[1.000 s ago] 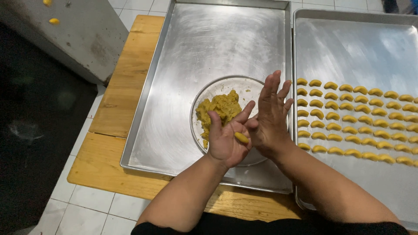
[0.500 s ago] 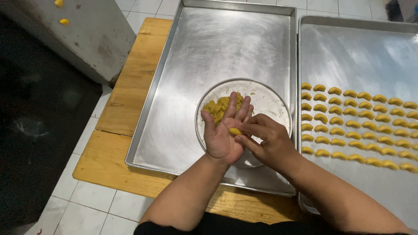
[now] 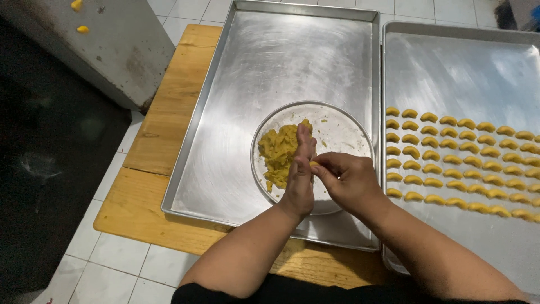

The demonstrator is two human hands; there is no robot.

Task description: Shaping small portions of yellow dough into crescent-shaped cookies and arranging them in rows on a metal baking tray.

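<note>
A glass bowl sits in the near right part of the left tray, and a lump of yellow dough fills its left side; the right side shows only crumbs. The rest of that tray is bare metal. Over the bowl, the left hand stands on edge with fingers straight and together, palm facing right. The right hand is curled, its fingertips pinching a small dough piece against the left palm; only a sliver of the piece shows between the two hands. The right tray, touching the left one, carries rows of little crescents across its middle, with its far half bare. Both trays rest on a wooden board on a tiled floor.
</note>
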